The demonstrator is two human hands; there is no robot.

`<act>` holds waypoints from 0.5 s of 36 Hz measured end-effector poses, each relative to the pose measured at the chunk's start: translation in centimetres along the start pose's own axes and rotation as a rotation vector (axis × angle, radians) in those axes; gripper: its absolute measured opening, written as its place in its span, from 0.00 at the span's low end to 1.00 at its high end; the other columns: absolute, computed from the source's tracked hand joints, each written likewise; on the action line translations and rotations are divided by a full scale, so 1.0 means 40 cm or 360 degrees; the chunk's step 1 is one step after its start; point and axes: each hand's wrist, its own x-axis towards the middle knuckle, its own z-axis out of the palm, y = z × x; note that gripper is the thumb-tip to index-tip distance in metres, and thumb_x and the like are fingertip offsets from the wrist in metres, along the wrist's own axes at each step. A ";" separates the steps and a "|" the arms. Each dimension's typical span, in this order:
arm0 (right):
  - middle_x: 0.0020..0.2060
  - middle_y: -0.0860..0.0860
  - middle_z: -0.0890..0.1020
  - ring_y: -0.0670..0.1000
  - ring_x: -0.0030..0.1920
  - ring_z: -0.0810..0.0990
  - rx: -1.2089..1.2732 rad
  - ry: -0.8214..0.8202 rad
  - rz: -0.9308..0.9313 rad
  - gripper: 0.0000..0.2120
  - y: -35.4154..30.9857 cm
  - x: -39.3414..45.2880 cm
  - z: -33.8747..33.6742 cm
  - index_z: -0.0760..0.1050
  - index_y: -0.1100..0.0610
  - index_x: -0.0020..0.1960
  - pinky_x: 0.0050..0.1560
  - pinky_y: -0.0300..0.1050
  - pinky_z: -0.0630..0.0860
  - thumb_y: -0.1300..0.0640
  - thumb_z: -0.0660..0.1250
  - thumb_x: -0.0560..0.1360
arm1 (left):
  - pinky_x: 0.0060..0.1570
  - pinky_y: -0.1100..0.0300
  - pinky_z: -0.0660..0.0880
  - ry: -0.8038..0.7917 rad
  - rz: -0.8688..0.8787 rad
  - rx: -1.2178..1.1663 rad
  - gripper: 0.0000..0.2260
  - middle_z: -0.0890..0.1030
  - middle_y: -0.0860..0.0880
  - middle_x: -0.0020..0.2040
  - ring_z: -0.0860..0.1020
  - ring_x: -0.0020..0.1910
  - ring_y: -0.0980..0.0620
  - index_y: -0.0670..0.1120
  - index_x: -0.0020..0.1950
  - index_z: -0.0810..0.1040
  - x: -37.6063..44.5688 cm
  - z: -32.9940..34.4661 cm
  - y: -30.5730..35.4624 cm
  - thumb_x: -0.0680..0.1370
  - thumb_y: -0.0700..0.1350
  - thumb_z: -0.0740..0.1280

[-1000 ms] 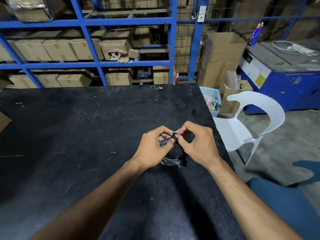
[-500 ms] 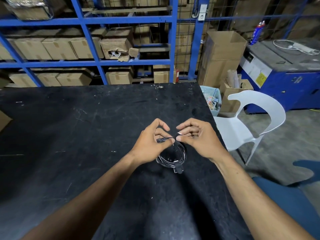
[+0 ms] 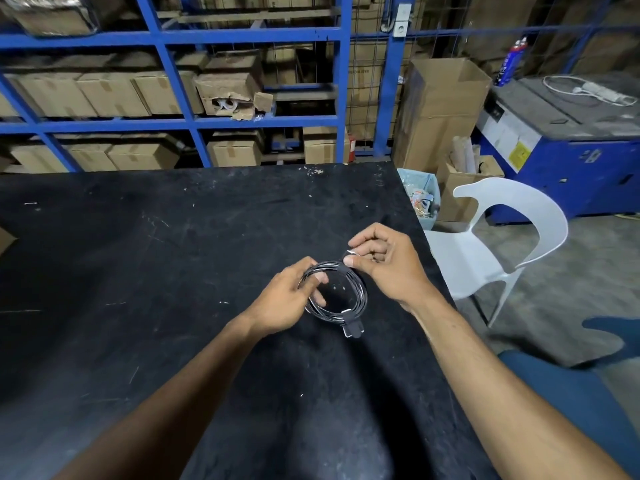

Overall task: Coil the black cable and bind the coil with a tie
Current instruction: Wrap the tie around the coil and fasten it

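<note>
The black cable [image 3: 358,296] is wound into a small round coil, held just above the black table [image 3: 156,258]. A black plug [image 3: 352,329] hangs from the coil's near side. My left hand [image 3: 287,299] grips the coil's left side, fingers through the loop. My right hand [image 3: 384,265] pinches a thin pale tie [image 3: 349,252] at the coil's top, between thumb and forefinger. How far the tie wraps around the strands is hidden by my fingers.
The table's right edge runs close past my right hand. Beyond it stand a white plastic chair [image 3: 491,244], a bin with rubbish [image 3: 420,199] and cardboard boxes [image 3: 443,109]. Blue shelving [image 3: 242,121] with boxes lines the back. A blue seat [image 3: 571,393] is at lower right.
My hands have drawn apart and the coil has tipped open toward me, so the full loop and plug now show. The right hand has shifted right, still at the coil's top.
</note>
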 end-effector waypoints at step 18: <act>0.29 0.50 0.86 0.44 0.24 0.79 0.0053 0.0126 0.0784 0.07 0.239 -0.042 0.049 0.83 0.55 0.41 0.27 0.33 0.73 0.64 0.79 0.74 | 0.40 0.51 0.86 0.0370 -0.0607 -0.0542 0.08 0.85 0.38 0.50 0.89 0.46 0.44 0.49 0.52 0.80 0.067 0.099 -0.193 0.78 0.38 0.75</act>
